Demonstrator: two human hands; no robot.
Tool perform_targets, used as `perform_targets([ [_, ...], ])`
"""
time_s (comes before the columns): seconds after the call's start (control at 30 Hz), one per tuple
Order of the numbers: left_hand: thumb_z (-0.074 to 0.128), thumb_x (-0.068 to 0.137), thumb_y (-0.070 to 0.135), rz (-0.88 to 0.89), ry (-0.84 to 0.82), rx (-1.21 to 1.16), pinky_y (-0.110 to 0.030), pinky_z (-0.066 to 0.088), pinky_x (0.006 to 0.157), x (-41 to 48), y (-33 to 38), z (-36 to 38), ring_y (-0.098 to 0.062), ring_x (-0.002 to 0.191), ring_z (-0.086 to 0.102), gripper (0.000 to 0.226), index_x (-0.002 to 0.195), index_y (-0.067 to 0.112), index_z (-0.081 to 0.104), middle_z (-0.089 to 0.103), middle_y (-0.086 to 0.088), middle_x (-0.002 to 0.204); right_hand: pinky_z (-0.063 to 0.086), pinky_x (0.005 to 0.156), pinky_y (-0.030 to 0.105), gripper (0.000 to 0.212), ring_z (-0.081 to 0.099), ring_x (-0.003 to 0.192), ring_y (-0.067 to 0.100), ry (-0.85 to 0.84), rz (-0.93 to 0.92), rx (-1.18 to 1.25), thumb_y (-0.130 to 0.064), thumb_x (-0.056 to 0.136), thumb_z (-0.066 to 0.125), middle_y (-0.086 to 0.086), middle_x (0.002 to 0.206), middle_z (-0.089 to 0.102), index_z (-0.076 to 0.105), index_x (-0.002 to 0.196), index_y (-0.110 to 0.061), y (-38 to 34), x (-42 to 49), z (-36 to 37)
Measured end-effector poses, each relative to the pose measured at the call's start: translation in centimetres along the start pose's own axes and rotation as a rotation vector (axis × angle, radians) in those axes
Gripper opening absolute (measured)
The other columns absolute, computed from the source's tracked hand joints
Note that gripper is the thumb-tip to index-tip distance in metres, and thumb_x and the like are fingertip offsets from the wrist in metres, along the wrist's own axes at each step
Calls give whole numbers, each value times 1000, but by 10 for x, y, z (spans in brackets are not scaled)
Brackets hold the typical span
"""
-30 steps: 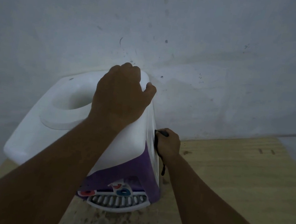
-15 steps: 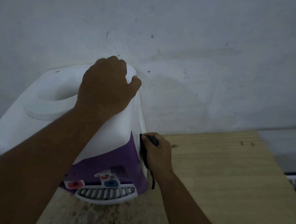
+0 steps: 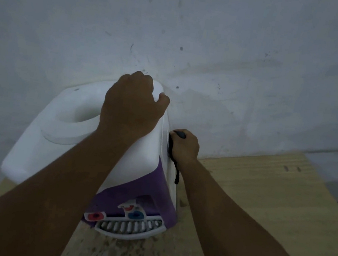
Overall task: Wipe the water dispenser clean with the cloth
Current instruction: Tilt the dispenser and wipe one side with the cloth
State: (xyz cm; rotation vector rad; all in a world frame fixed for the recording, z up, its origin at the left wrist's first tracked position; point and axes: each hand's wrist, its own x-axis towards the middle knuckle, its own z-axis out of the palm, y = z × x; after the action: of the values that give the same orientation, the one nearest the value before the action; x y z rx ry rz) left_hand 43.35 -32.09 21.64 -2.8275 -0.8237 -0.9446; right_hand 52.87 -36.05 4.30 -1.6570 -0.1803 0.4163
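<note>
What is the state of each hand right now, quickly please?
Left hand: closed, gripping the top back corner of the water dispenser.
Right hand: closed, holding the dark cloth against the dispenser's right side.

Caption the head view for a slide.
Left hand grips the top rear corner of the white-and-purple plastic water dispenser; right hand presses a dark cloth against its side.

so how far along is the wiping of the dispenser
Done: nothing shows as finished; the dim view hides which faces are clean. In hand: the right hand presses a dark cloth against the right side of the dispenser, while the left hand grips its top rear corner. Left, by the look of it: the purple front, taps and grille, which the cloth is not touching.
</note>
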Motion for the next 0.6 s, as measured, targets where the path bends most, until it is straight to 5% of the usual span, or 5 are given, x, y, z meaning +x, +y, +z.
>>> perform_targets([
  [0.23, 54, 87, 42, 15, 9, 14, -30, 36, 71, -1, -1, 1, -20, 82, 50, 29, 80, 13, 54, 56, -1, 85, 52, 81, 27, 14, 63, 85, 13, 68, -108, 39, -25, 88, 67, -3, 91, 69, 71, 95, -14, -11, 2, 6],
  [0.4, 55, 87, 41, 16, 2, -4, -29, 34, 70, 0, -1, -1, -17, 79, 47, 27, 79, 15, 51, 53, 2, 81, 41, 64, 7, 11, 59, 78, 7, 116, -199, 52, -22, 88, 67, -5, 86, 67, 71, 93, -13, -32, 6, 8],
  [0.6, 54, 87, 42, 12, 6, 20, -29, 33, 71, 0, 0, 1, -19, 81, 47, 28, 79, 16, 50, 53, 1, 84, 52, 81, 30, 19, 64, 86, 20, -50, -5, -118, -24, 90, 62, 5, 93, 71, 73, 95, -10, 9, 5, 1],
])
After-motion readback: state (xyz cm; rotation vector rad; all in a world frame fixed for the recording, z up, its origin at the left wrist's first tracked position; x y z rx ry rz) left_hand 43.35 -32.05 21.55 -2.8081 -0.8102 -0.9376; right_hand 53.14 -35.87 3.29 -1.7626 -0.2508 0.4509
